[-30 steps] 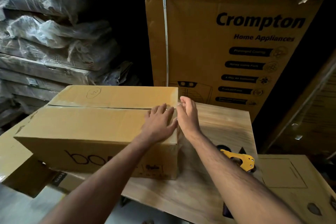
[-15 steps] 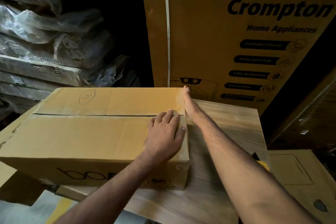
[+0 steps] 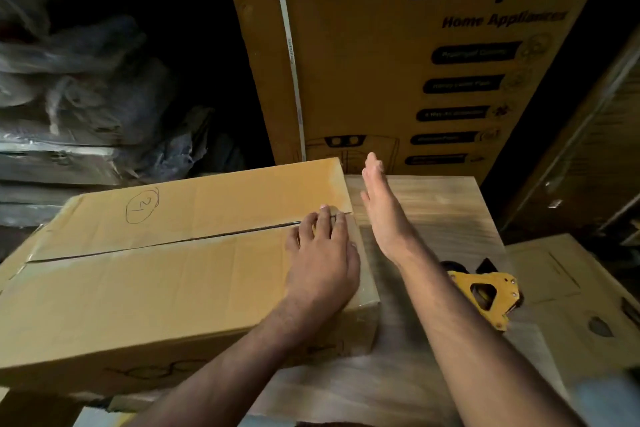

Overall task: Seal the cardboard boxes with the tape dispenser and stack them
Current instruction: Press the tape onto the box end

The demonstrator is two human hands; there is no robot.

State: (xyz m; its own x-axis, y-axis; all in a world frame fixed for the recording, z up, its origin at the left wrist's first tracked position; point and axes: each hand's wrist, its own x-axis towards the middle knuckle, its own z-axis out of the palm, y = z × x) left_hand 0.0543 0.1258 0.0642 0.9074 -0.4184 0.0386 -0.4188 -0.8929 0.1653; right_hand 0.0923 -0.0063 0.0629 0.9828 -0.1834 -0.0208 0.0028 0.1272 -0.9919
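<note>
head view, box handling: cardboard box likely light, stiff at the edges, flaps give under pressure; best taken at the two short ends.
head view, box look: tan, long, flaps closed, centre seam dark and seemingly untaped, circled "21" pen mark on far flap.
head view, box place: on wood-grain worktop, overhanging its left edge.
left hand grip: flat, fingers pressing the flaps by the right end of the seam, holding nothing.
right hand grip: wide, straight fingers, edge-on just beside the box's right end; contact unclear.
tape dispenser: yellow, lying on the worktop to the right, untouched.
</note>
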